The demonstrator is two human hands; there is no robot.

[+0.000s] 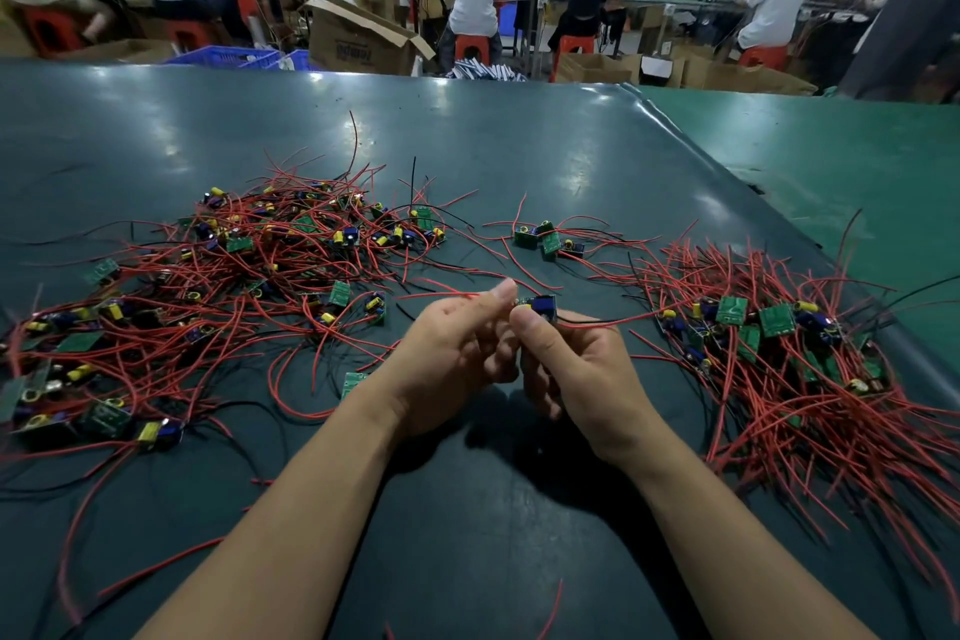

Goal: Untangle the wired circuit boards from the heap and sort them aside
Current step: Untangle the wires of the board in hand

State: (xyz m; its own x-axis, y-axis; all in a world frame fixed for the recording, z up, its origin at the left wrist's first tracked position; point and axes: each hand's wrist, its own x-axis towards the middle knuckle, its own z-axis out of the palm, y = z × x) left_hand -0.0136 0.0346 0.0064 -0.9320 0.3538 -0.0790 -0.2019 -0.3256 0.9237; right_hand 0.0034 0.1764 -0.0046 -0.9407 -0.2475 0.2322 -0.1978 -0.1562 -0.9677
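Note:
A big tangled heap of small green circuit boards with red and black wires (244,276) covers the left of the dark green table (519,146). A second pile of wired boards (779,353) lies at the right, wires fanned toward me. Between them, my right hand (576,369) pinches one small circuit board (540,307) with a blue part, held above the table. My left hand (457,343) is right beside it, thumb and fingers pinching a red wire (441,295) that runs off left from that board.
A small cluster of boards (545,239) lies beyond my hands. One loose board (353,382) sits by my left wrist. The table's right edge drops to a lighter green surface (831,146). Seated workers, cardboard boxes (358,42) and red stools fill the background.

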